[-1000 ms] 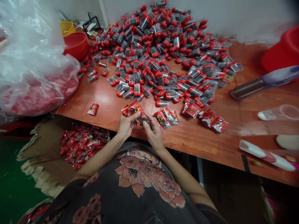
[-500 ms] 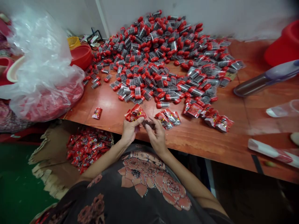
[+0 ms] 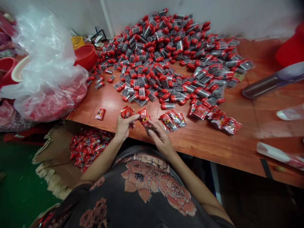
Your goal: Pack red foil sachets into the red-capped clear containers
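Note:
My left hand (image 3: 123,127) is closed on a small red printed packet (image 3: 126,111), and its thumb reaches to the edge of a second red packet (image 3: 143,116). My right hand (image 3: 161,136) pinches this second packet near its lower end, where dark contents (image 3: 148,129) show between the fingers. Just right of the hands, several red packets with clear lower parts (image 3: 169,121) lie overlapping on the table (image 3: 114,104). A single packet (image 3: 100,113) lies apart to the left. The palms and some fingertips are hidden.
Behind the hands spreads a large heap of clear, red-capped containers (image 3: 142,92). More packets (image 3: 199,111) lie to the right. A clear plastic bag with red contents (image 3: 52,101) stands left, and a carton of packets (image 3: 47,158) sits below the table edge. A tumbler (image 3: 263,84) lies tilted at right.
One red packet now stands upright between my two hands, separate from the packet in my left hand. My left hand has moved left, away from my right hand. The view has shifted slightly.

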The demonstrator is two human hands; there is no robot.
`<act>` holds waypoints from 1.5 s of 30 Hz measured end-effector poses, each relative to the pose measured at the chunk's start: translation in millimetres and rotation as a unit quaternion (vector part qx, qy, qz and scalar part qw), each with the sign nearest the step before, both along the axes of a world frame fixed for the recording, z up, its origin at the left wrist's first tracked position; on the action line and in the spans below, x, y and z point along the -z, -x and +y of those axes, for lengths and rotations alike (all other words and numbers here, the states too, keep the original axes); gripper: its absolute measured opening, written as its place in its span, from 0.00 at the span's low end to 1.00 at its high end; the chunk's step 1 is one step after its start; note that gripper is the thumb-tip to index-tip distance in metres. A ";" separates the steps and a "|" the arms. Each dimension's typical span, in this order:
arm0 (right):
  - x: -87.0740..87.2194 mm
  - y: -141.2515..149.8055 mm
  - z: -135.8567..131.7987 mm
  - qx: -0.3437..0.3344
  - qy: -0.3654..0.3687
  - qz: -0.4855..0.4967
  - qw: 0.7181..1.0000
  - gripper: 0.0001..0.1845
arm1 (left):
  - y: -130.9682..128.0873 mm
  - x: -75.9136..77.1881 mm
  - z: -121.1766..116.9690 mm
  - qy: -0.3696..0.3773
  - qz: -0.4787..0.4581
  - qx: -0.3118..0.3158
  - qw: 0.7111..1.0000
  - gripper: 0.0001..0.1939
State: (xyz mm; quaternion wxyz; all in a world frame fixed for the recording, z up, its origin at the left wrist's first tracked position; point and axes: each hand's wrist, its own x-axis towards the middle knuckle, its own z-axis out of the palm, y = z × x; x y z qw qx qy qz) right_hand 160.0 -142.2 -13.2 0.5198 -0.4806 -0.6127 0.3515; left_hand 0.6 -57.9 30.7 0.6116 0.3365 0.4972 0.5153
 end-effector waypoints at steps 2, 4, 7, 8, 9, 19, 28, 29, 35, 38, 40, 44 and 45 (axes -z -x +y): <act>-3.5 -0.3 -0.8 -0.020 -0.001 0.000 1.000 0.27 | 3.4 -2.3 -0.4 -0.025 0.017 -0.001 1.000 0.18; -6.4 -0.6 -1.6 -0.035 0.003 0.011 0.999 0.27 | 4.3 -2.5 -3.3 -0.042 0.017 -0.005 0.999 0.18; -6.8 -1.1 -2.7 -0.034 0.015 0.027 0.999 0.26 | 1.2 1.0 -13.3 -0.041 -0.005 -0.005 0.999 0.18; -5.7 -0.9 -3.0 -0.032 0.019 0.032 0.999 0.26 | -0.9 2.6 -17.9 -0.034 -0.012 0.002 0.999 0.19; -4.2 -0.4 -3.3 -0.032 0.025 0.040 0.998 0.25 | -3.4 4.2 -22.7 -0.024 -0.018 0.011 0.999 0.19; 7.3 21.3 -9.3 0.043 0.088 0.185 0.978 0.30 | -24.5 3.6 -46.5 0.024 -0.036 0.011 0.999 0.15; 0.3 19.6 -9.7 0.070 0.037 0.095 0.992 0.25 | -25.9 3.2 -50.0 -0.013 -0.026 -0.066 0.997 0.17; -1.4 17.2 -8.4 0.057 0.033 0.082 0.994 0.25 | -22.5 4.2 -47.8 -0.011 -0.021 -0.059 0.998 0.18; -8.7 14.9 -5.7 0.046 -0.004 0.059 0.997 0.25 | -9.6 7.4 -41.9 0.007 -0.011 0.005 1.000 0.18; -5.9 22.3 -7.9 0.063 -0.001 0.091 0.994 0.20 | -15.4 5.6 -44.8 0.004 -0.030 0.021 0.999 0.18; -2.5 27.3 -9.5 0.075 0.019 0.127 0.989 0.15 | -19.9 4.1 -46.8 0.009 -0.032 0.023 0.999 0.16; 0.3 32.0 -11.6 0.091 0.068 0.197 0.974 0.16 | -22.4 2.3 -47.1 0.024 -0.018 0.040 0.999 0.15; -0.5 32.0 -11.7 0.089 0.078 0.206 0.971 0.19 | -21.8 2.1 -46.2 0.027 -0.015 0.048 0.998 0.15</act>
